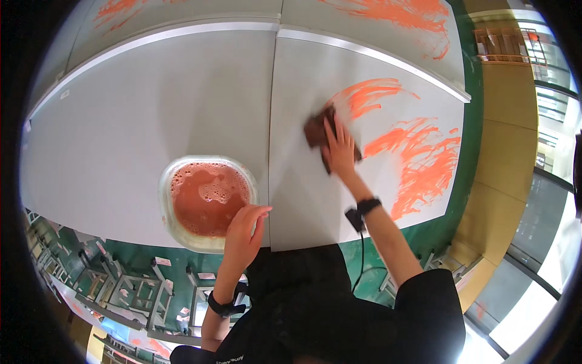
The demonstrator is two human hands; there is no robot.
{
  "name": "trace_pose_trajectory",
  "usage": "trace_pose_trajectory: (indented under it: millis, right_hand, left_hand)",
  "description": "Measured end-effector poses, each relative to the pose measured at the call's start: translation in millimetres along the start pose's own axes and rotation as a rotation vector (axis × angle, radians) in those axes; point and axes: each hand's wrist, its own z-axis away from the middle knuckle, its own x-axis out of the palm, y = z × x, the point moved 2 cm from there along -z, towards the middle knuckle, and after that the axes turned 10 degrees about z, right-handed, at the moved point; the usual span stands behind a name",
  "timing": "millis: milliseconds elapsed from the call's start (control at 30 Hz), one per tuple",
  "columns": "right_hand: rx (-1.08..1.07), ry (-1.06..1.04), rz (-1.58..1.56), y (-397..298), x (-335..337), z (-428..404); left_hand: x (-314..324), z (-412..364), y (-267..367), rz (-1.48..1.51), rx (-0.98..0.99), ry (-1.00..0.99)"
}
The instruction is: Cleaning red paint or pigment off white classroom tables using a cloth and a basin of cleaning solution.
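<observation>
My right hand lies with spread fingers over a dark brown cloth, pressing it on the white tabletop. The cloth is bunched and slightly blurred. Orange paint streaks curve away just beyond it, and a larger orange smear covers the table's right side. To the left stands a pale plastic tub of foamy reddish-orange liquid. My left hand is over the tub's near right rim, thumb and fingers apart, holding nothing; whether it touches the rim cannot be seen.
A seam splits the tabletop into two panels. Along the far edge runs a raised white ledge, with more orange smears beyond. Stools stand on the green floor at lower left. A black cable hangs from my right wristband.
</observation>
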Motion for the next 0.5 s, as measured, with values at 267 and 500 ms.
trace_pose_trajectory:
  millis: [267,500]
  right_hand:
    - [-0.132,0.088,-0.047,1.8,2.5,-55.0]
    - [-0.207,-0.232,-0.115,11.0,-6.1,78.4]
  left_hand:
    - [32.7,-9.6,12.1,-0.024,-0.041,0.049]
    - [71.6,-34.4,0.4,-0.034,-0.057,-0.078]
